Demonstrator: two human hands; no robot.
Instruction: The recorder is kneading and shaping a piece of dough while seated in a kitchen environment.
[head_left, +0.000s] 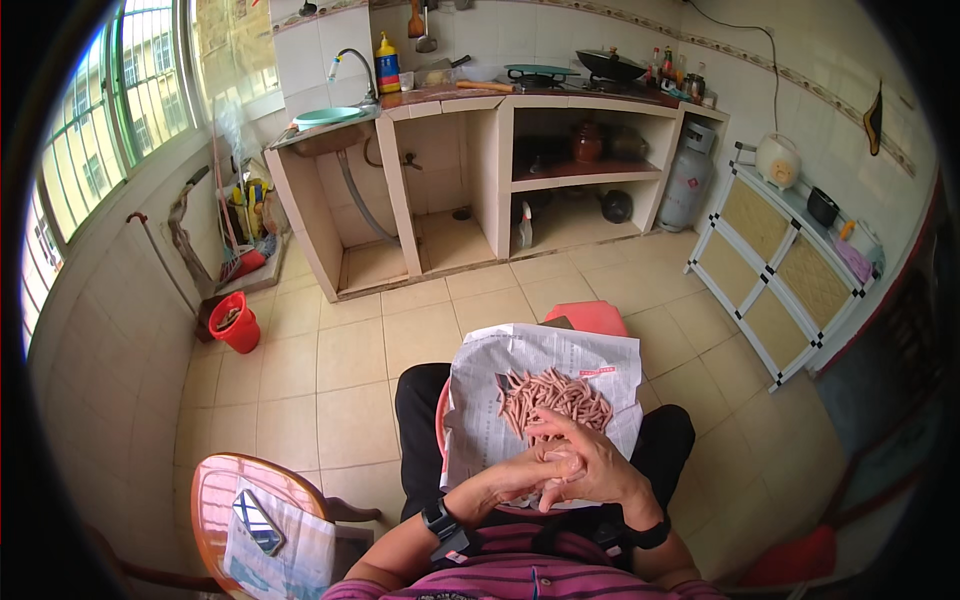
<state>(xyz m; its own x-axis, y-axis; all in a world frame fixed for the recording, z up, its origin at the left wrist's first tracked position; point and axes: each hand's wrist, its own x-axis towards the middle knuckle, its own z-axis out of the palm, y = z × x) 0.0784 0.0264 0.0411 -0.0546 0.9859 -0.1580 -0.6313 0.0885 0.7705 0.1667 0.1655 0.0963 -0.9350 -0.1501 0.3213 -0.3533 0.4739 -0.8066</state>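
Many short, pinkish-brown rolled pieces, seemingly dough, lie in a heap (559, 397) on a sheet of newspaper (480, 367). The newspaper covers a round reddish basin (441, 420) on the person's lap. My left hand (536, 469) and my right hand (592, 461) meet over the near side of the heap. Their palms and fingers press together, with the right fingers spread. Whether something small lies between the palms is hidden. Each wrist wears a black band.
A wooden chair (206, 480) at the left bears newspaper and a phone (259, 521). A red stool (589, 315) stands beyond the basin, a red bucket (235, 322) by the left wall. Further off are a tiled counter (442, 97), a gas cylinder (686, 176) and a cabinet (765, 262).
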